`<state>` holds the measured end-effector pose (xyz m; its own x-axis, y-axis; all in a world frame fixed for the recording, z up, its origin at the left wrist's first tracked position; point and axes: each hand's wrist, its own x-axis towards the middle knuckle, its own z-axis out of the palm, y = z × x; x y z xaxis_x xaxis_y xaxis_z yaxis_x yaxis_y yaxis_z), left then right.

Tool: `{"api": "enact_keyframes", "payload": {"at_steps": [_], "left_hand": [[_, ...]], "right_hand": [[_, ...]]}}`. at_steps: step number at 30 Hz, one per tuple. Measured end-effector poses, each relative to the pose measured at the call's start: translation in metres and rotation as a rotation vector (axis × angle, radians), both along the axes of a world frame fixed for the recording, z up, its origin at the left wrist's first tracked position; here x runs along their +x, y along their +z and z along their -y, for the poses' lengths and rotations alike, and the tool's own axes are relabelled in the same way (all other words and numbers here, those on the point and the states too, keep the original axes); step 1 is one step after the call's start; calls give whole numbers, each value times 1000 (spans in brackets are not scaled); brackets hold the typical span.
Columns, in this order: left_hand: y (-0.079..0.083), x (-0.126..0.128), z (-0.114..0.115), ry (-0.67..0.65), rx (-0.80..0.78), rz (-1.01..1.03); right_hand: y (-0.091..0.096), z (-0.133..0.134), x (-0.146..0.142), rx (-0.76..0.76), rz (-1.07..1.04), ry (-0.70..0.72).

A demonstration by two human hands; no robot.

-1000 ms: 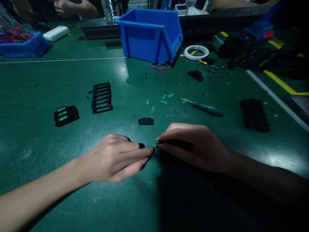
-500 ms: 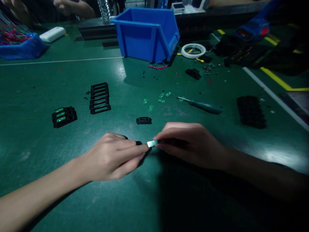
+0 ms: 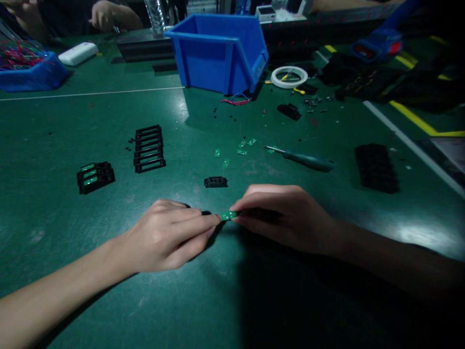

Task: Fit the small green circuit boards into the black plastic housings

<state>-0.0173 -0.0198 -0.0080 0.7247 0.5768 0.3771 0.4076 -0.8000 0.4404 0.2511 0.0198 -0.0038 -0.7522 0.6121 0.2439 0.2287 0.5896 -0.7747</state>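
while the right hand (image 3: 285,218) pinches the right end of a small green circuit board (image 3: 228,215), thumb and forefinger nearly together, the left hand (image 3: 169,236) touches the board's left end with a fingertip; whether it also grips there, i cannot tell. the board sits between the two hands, well short of the far edge of the worktop (image 3: 174,310). just beyond it lies a short black part (image 3: 215,182), then some loose green boards (image 3: 217,153), with a screwdriver (image 3: 308,161) to their right. toward the worktop's left edge are a black holder (image 3: 103,177) carrying three green boards and a black slatted frame (image 3: 148,157). a dark ribbed block (image 3: 376,168) lies off to the right. near the far edge stands a blue bin (image 3: 203,63); toward the far left corner, a blue tray (image 3: 32,80) holds coloured wires.
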Motion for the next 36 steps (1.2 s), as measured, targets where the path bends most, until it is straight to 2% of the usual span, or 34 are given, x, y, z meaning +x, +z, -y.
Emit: {"api": "enact_keyframes", "payload": {"at_steps": [21, 36], "left_hand": [[3, 2, 0, 36, 30, 56], [-3, -2, 2, 50, 43, 94]], "right_hand": [[-1, 1, 0, 2, -11, -36], [2, 1, -1, -8, -60, -120]]}}
